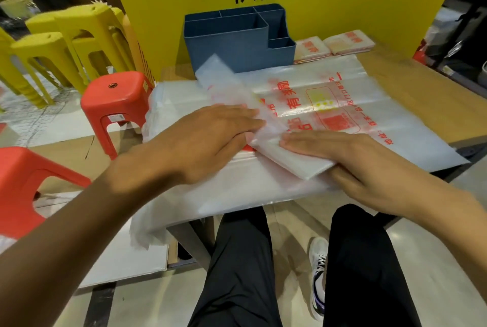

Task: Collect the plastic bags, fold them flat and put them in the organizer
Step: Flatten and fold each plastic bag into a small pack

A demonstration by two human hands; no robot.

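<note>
A: Where is the bag being worked on?

B: The folded strip (247, 115) lies slantwise across the stack of flat bags (369, 105) on the wooden table (411, 68); its far end lifts toward the blue organizer (237, 44), its near end sits under the hands.

A: And the hands?

B: The left hand (210, 137) lies flat, fingers straight, pressing the strip's middle; the right hand (342, 158) has its upper fingers stretched along the top of the near end, while lower fingers seem tucked beneath the edge; I judge it a light pinch on the strip, though the underside is hidden.

A: So the step is a fold?

B: Probably flattening before the next fold; to do it well, sweep the left palm outward to push air out; keep the right hand anchoring the near end so the slick plastic does not slide on the stack below; line up the long edges before creasing.

A: Anything further out?

B: Two folded bundles (334, 44) rest beside the organizer, whose compartments look empty from here; red stools (116, 100) and yellow stools (66, 39) stand to the left; a yellow sign (290, 10) rises behind.
</note>
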